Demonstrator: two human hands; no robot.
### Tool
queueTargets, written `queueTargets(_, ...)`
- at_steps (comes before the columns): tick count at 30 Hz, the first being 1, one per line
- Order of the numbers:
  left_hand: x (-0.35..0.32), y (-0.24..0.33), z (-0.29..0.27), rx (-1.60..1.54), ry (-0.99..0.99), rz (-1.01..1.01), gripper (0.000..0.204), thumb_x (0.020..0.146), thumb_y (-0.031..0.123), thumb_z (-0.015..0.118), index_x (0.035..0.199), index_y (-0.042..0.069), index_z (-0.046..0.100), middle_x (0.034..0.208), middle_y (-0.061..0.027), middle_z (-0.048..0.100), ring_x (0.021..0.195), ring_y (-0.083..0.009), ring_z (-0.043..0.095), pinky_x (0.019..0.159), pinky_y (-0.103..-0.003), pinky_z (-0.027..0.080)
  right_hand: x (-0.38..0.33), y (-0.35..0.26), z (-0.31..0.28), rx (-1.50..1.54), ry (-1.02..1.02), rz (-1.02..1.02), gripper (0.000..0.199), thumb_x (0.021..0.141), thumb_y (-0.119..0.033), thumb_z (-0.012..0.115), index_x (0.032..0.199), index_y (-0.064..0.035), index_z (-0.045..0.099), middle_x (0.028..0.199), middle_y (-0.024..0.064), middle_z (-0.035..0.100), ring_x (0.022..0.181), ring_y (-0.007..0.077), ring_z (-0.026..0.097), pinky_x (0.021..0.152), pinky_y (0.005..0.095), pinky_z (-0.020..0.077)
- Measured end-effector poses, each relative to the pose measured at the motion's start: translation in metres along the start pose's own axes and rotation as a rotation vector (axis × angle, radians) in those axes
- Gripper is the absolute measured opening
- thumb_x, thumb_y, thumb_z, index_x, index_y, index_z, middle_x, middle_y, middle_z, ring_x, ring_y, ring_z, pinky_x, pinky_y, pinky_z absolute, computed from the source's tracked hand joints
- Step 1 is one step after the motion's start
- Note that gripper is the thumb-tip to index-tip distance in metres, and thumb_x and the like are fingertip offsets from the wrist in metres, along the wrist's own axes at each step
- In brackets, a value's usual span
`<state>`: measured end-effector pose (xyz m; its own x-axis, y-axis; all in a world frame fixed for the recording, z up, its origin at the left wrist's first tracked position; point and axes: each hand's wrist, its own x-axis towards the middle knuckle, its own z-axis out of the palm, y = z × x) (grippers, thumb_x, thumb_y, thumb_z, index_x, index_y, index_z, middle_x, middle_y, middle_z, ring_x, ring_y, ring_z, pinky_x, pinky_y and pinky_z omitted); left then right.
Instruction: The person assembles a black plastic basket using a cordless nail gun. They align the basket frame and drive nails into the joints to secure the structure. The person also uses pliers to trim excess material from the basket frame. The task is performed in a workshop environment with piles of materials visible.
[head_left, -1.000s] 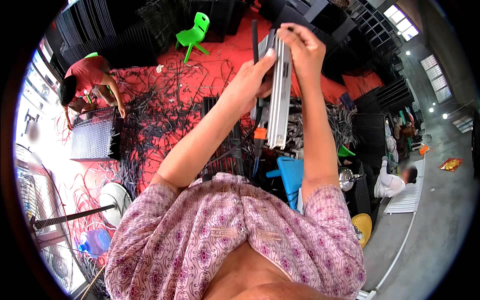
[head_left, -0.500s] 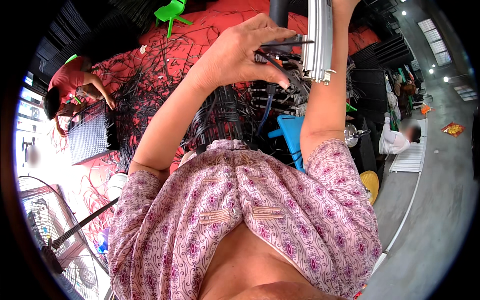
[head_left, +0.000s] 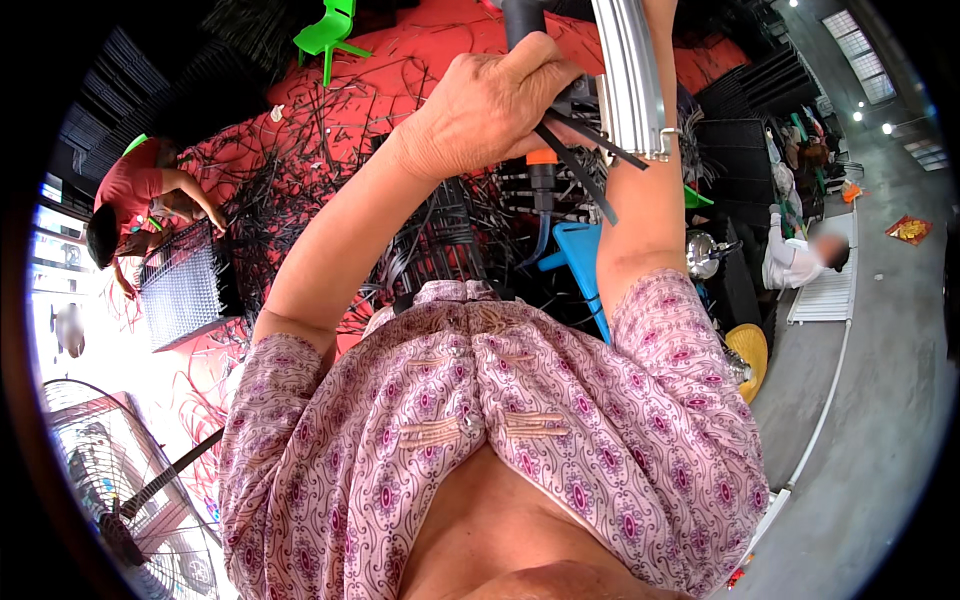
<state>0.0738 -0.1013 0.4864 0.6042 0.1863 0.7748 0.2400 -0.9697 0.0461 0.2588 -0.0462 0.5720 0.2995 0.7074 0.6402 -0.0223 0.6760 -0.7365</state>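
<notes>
A pneumatic staple gun with a long silver magazine (head_left: pixel 632 85), a black handle (head_left: pixel 525 20) and an orange collar (head_left: pixel 541 157) hangs in front of me, cut off by the top edge. My left hand (head_left: pixel 495 105) is closed around its handle, just above the collar. Thin black strips (head_left: pixel 582 170) stick out below those fingers; whether the hand also grips them is hidden. A blue air hose (head_left: pixel 543 238) runs down from the handle's end. My right forearm (head_left: pixel 642 215) reaches up behind the magazine, its hand beyond the top edge.
Black strips litter the red floor (head_left: pixel 400 85). A blue stool (head_left: pixel 583 270) stands near my right arm, a green chair (head_left: pixel 328 38) further off. At left, a person (head_left: pixel 135 195) handles a mesh crate (head_left: pixel 182 285) near a fan (head_left: pixel 125 490); another person (head_left: pixel 792 262) sits at right.
My left hand has closed from an open, spread grasp onto the handle. The staple gun has shifted up and slightly left, and the black strips now hang lower. My right wrist has left the picture.
</notes>
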Motion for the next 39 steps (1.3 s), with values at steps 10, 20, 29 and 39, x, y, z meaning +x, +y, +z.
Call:
queueTargets(10, -0.006, -0.003, -0.003, -0.886, 0.250, -0.470, 0.046, 0.079, 0.027, 0.076, 0.114, 0.002, 0.063, 0.080, 0.0013, 0.057, 0.069, -0.0095, 0.057, 0.060, -0.023, 0.044, -0.016, -0.017, -0.004, -0.076, 0.109, -0.167, 0.013, 0.086, -0.011, 0.067, 0.086, 0.0017, 0.069, 0.071, 0.0019, 0.065, 0.058, 0.0064, 0.056, 0.053, 0.0196, 0.0427)
queueTargets(20, 0.000, 0.027, 0.022, -1.270, 0.032, -1.085, 0.024, 0.086, 0.029, 0.067, 0.093, 0.006, 0.062, 0.071, 0.0047, 0.056, 0.057, -0.0028, 0.050, 0.049, -0.020, 0.035, -0.074, 0.012, -0.002, -0.260, 0.207, -0.193, 0.015, 0.070, -0.009, 0.079, 0.079, 0.0012, 0.072, 0.071, 0.0056, 0.070, 0.064, 0.0078, 0.063, 0.059, 0.0228, 0.0498)
queueTargets(29, -0.054, 0.026, 0.071, -1.506, -0.051, -1.351, 0.035, 0.084, 0.028, 0.069, 0.101, -0.002, 0.068, 0.079, -0.0037, 0.061, 0.057, -0.0122, 0.057, 0.053, -0.030, 0.054, -0.198, 0.119, -0.080, -0.011, 0.622, 0.246, 0.030, 0.089, -0.023, 0.065, 0.104, 0.0021, 0.059, 0.098, 0.0062, 0.059, 0.088, 0.0116, 0.057, 0.076, 0.0281, 0.0470)
queueTargets(39, -0.089, 0.013, 0.099, -1.626, -0.066, -1.539, 0.045, 0.087, 0.034, 0.063, 0.109, -0.006, 0.064, 0.081, -0.0078, 0.064, 0.071, -0.0167, 0.064, 0.068, -0.029, 0.055, -0.308, 0.163, -0.070, 0.831, 0.190, 0.919, 0.079, 0.082, -0.071, 0.052, 0.125, -0.0042, 0.053, 0.109, 0.0125, 0.065, 0.093, 0.0256, 0.066, 0.079, 0.0387, 0.0564)
